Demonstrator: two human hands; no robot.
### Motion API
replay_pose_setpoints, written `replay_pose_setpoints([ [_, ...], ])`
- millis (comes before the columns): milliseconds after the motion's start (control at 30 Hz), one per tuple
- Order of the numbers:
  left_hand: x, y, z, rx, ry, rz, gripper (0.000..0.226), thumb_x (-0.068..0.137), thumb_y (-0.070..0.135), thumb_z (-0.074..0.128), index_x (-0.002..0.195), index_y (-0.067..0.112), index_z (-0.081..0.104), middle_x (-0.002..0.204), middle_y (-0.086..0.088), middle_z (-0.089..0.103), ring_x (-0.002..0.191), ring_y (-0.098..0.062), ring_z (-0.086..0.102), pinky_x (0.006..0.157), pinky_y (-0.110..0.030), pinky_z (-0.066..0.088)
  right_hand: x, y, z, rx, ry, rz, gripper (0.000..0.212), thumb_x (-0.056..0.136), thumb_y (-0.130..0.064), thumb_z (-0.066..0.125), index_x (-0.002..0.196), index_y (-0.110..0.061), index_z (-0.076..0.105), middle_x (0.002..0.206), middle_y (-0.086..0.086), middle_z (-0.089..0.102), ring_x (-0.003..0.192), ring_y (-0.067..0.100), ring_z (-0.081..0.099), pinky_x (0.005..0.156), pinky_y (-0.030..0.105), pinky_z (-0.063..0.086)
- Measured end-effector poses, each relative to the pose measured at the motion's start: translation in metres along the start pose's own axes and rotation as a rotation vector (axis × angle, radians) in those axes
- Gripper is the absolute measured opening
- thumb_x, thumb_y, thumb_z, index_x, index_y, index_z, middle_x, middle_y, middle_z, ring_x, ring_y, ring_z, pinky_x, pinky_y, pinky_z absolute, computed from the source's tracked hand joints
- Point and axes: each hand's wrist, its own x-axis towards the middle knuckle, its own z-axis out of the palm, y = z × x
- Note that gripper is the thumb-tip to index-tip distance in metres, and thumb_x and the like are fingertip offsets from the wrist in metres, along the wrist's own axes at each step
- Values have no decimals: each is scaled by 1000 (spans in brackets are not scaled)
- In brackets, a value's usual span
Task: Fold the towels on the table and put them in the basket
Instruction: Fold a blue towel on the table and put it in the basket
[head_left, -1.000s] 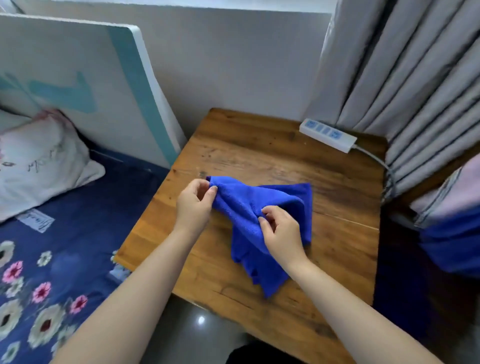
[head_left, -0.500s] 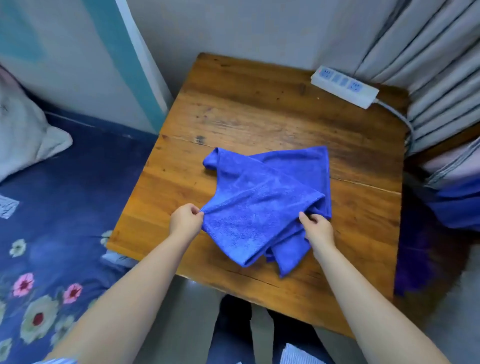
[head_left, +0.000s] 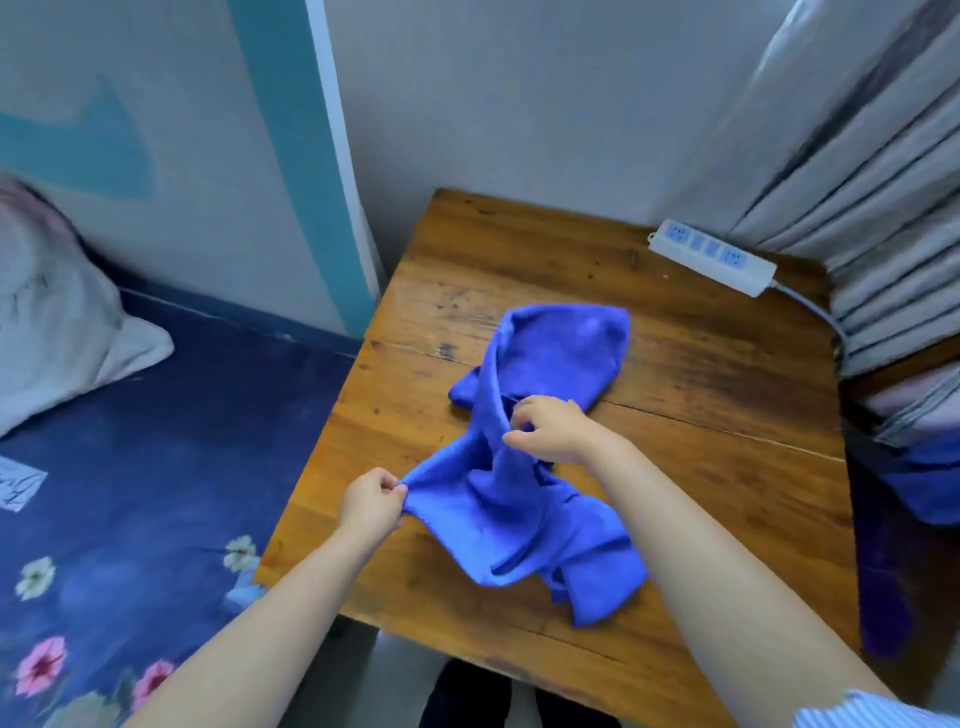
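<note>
At the far left a white pillow (head_left: 57, 322) lies on a dark blue bedsheet (head_left: 171, 467) printed with flowers, and behind it a white and teal board (head_left: 291, 156) leans against the wall. The left hand (head_left: 371, 506) hovers over the near left part of the wooden table (head_left: 727, 467), pinching 1 corner of the blue towel (head_left: 519, 509) between thumb and curled fingers. The towel lies rumpled and twisted down the middle of the tabletop, its near end reaching toward the front edge. The right hand (head_left: 553, 428) grips a raised fold near the towel's middle. At the far right corner sits a white power strip (head_left: 711, 257), beside grey curtains (head_left: 872, 182).
</note>
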Motion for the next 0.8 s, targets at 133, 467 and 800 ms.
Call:
replay_pose_setpoints([
  [133,10,-19,-16,46,53,-65,34,89,4,49,58,15,41,57,-6,49,60,-26,53,65,-32,45,10,7,27,70,196,83,25,86,-3,42,94,5,64,100,23,65,98,34,58,79,36,41],
  [467,15,-51,-22,122,-38,-144,33,88,7,52,59,19,43,65,-2,51,76,-21,51,69,-31,42,23,2,82,10,406,0,34,85,-18,60,117,-6,59,115,13,61,108,32,51,90,37,39],
  [800,17,-45,-39,-166,267,-94,13,93,5,41,82,6,49,106,-28,59,91,-35,56,74,-36,40,-2,10,26,765,483,157,18,85,7,50,73,0,61,62,4,56,51,-5,52,49,7,38],
])
